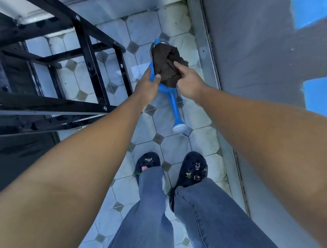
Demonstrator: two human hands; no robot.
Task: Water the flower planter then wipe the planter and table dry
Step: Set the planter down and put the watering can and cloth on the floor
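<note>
At the far left we see a black metal frame (78,64), the underside of the table by the look of it, its bars crossing over the tiled floor (168,143) and crowding the left side of the narrow strip where we stand. Just right of its nearest leg our left hand (148,85) reaches down and closes on the blue watering can (164,88), thumb over the rim and fingers wrapped around its left edge. The can sits low over the floor, its long spout (176,113) pointing toward us and ending in a white rose head; whether its base touches the tiles we cannot tell. A dark brown cloth (167,65) lies bunched on top of the can, hiding most of the body. Our right hand (187,83) is on the cloth's right side, forefinger stretched out onto the fabric and the other fingers curled in against its near edge. Further right a grey wall (255,42) runs close alongside, with blue patches higher up. Near us, our jeans (196,224) and dark clogs (193,171) stand on the tiles just short of the spout. The planter is not in view.
</note>
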